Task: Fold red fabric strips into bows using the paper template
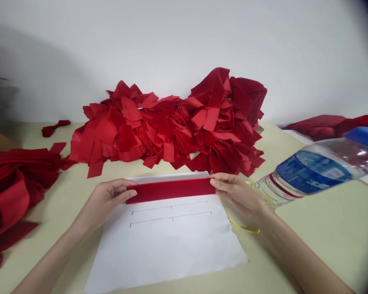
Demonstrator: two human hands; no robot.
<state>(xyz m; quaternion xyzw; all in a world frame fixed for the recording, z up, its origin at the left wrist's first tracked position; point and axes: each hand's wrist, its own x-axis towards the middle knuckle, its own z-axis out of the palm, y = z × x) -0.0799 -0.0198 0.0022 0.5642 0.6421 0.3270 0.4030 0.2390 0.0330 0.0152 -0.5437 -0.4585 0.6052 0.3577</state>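
A flat red fabric strip point(171, 190) is stretched level between my two hands, over the upper part of a white paper sheet point(171, 253). My left hand point(110, 197) pinches its left end, thumb in front. At the other end, my right hand point(233, 190) grips the upper right corner between thumb and fingers. Below the strip, two thin ruled lines with end ticks and a middle tick are drawn on the sheet. Whether the strip touches the paper, I cannot tell.
Behind the sheet, a large heap of red fabric pieces point(168, 126) leans toward the white wall. More red fabric point(15, 183) lies at the left. A water bottle with a blue label point(313, 173) is beside my right hand, near a yellow strip point(245, 228). Red cloth point(325, 124) sits at the far right.
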